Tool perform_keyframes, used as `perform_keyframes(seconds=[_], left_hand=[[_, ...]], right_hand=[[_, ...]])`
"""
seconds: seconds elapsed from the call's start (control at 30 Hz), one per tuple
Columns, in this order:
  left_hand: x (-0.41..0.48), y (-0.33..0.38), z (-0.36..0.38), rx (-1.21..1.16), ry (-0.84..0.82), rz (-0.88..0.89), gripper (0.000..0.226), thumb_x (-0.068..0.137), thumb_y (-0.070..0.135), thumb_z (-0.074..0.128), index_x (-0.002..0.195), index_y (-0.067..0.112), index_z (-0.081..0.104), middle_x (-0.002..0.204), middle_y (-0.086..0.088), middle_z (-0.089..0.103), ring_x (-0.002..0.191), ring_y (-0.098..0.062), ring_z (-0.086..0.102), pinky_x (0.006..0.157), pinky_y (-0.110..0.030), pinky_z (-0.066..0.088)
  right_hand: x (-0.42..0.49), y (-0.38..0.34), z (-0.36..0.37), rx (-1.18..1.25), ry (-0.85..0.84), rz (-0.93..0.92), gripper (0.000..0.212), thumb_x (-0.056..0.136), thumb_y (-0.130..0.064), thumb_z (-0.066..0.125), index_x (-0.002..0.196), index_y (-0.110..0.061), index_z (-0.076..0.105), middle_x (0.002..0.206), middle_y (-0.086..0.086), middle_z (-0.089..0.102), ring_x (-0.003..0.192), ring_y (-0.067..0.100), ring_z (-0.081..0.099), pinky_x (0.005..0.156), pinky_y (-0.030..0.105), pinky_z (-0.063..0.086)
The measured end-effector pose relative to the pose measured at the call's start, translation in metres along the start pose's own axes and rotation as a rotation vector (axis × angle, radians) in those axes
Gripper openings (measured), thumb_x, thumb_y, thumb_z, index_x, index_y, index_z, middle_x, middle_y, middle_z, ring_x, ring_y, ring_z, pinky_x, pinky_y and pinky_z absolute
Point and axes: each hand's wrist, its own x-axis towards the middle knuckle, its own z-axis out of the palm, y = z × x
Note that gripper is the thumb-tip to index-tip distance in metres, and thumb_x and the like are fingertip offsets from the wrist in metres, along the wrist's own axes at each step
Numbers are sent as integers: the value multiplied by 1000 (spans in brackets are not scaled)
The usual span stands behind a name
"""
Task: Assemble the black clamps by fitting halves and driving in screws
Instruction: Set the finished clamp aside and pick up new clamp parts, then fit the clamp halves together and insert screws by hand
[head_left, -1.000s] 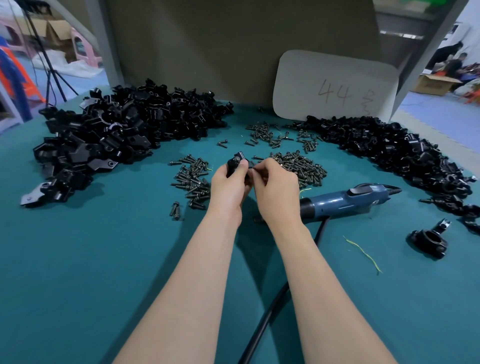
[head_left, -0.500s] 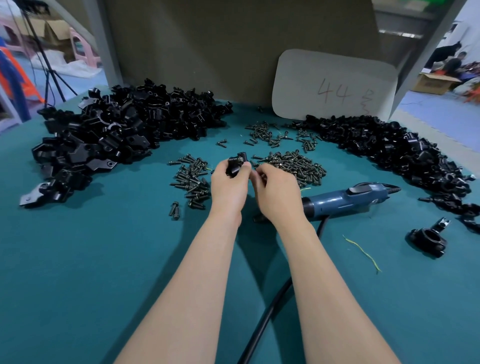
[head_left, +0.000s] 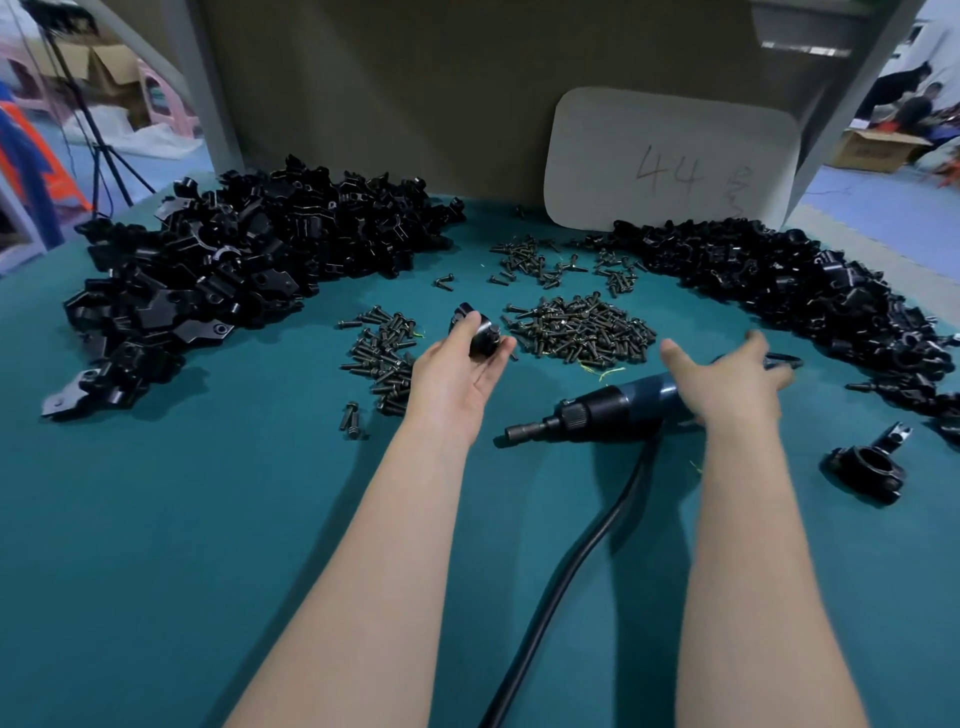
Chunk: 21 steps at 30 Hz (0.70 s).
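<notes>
Left hand (head_left: 457, 379) pinches 1 clamp (head_left: 480, 335) above teal table (head_left: 208, 519), just beside screw pile (head_left: 579, 332). Right hand (head_left: 727, 379) fingers spread wide over blue screwdriver (head_left: 618, 408); contact unclear.

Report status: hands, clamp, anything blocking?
Left hand pinches clamp. Right hand open over electric screwdriver, not gripping yet. Screw pile beyond both hands, not in the way.
</notes>
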Motion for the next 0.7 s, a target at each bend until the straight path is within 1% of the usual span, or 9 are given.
perform_keyframes(seconds=[0.1, 0.27, 0.33, 0.37, 0.43, 0.5, 0.53, 0.6, 0.7], left_hand=[[0, -2, 0, 10, -1, 9, 14, 92, 13, 63, 96, 0, 58, 95, -19, 64, 78, -25, 70, 68, -26, 60], [0, -1, 2, 45, 3, 45, 13, 93, 13, 62, 96, 0, 58, 94, -17, 63, 76, -23, 69, 71, -26, 60], [-1, -1, 2, 91, 17, 87, 11, 94, 13, 60, 92, 2, 59, 94, -14, 62, 76, -21, 68, 78, -27, 59], [0, -1, 3, 117, 25, 108, 10, 94, 13, 60, 91, 3, 59, 94, -13, 62, 77, -20, 68, 81, -27, 58], [0, -2, 3, 184, 55, 155, 9, 94, 14, 59, 93, 4, 58, 97, -9, 62, 77, -17, 66, 84, -26, 57], [2, -3, 2, 258, 106, 213, 11, 95, 14, 58, 99, 4, 59, 100, -8, 61, 80, -16, 65, 83, -24, 56], [3, -3, 2, 298, 131, 244, 13, 95, 15, 58, 102, 4, 59, 102, -8, 61, 84, -18, 65, 83, -23, 56], [5, -4, 0, 361, 167, 292, 14, 96, 16, 57, 106, 7, 59, 106, -7, 61, 98, -22, 65, 84, -23, 54], [7, -4, -1, 390, 177, 303, 13, 96, 16, 56, 106, 8, 58, 107, -7, 61, 107, -25, 64, 84, -24, 54]], right_hand=[[-2, 0, 8, -7, -53, 35, 94, 87, -46, 63, 153, -18, 2, 158, 14, -13, 118, 45, 47, 95, 49, 48], [-1, -1, 15, 110, 42, 43, 103, 85, -36, 66, 151, -8, -8, 156, 23, -7, 113, 43, 52, 94, 42, 46], [2, 0, 15, 309, 74, 94, 100, 82, -32, 67, 150, -5, 0, 152, 24, 16, 104, 37, 52, 79, 35, 42], [4, 0, 15, 452, 80, 116, 90, 79, -30, 68, 147, -4, 14, 143, 21, 33, 95, 31, 52, 72, 33, 41], [5, 0, 16, 774, 70, 154, 54, 77, -28, 70, 118, -4, 46, 109, 11, 58, 80, 22, 53, 62, 30, 43], [3, 0, 15, 1016, 54, 190, 23, 80, -25, 67, 86, -9, 51, 84, 2, 56, 72, 16, 51, 60, 26, 43], [2, -1, 15, 1103, 47, 212, 19, 82, -23, 65, 80, -12, 49, 79, -1, 54, 70, 14, 52, 61, 25, 43], [0, -2, 15, 1281, 12, 268, 15, 88, -22, 61, 84, -12, 50, 83, 1, 57, 69, 13, 58, 61, 25, 50], [-4, -5, 13, 1664, -69, 342, 24, 94, -19, 58, 110, -6, 46, 102, 14, 58, 75, 23, 67, 65, 36, 60]])
